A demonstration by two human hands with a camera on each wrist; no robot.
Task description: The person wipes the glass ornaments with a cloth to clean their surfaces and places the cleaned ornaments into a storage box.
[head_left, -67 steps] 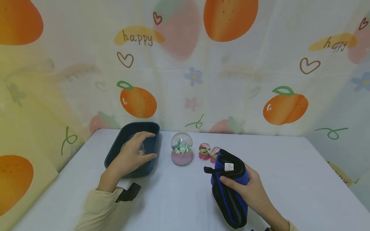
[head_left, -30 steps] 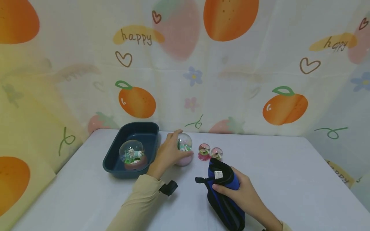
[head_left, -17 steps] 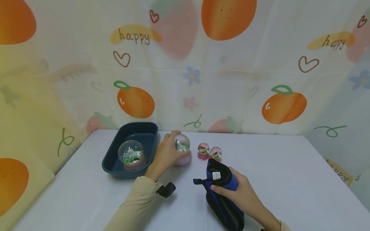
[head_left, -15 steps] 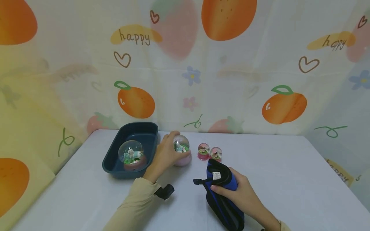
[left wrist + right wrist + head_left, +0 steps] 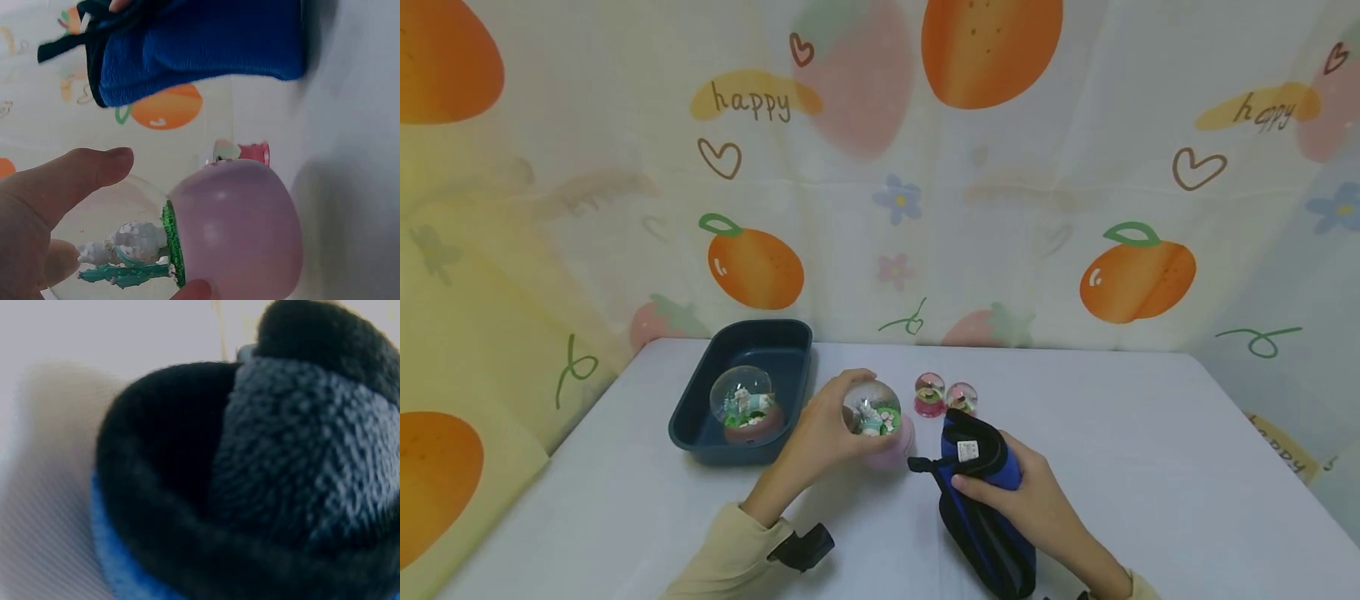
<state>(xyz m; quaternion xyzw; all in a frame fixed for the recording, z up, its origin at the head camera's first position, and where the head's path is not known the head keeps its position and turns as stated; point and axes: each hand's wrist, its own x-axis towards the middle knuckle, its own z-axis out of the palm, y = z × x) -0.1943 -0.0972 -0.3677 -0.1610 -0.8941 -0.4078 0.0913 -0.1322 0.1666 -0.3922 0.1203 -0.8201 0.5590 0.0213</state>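
Left fingers grip a snow globe, right fingers folded cloth.

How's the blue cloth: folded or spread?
Folded. The cloth is bundled up, its black edge curling around in the right wrist view.

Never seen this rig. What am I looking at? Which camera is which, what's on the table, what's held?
No robot: a person works bare-handed. The wide picture is from a head-worn camera looking forward and down; the close-ups are from a camera on each wrist. On the white table are a dark blue tray with a snow globe inside and, right of it, two small globes. The left hand grips a globe with a pale pink base, tilted; the right hand holds a blue-and-black cloth roll, which fills most of the right wrist view.
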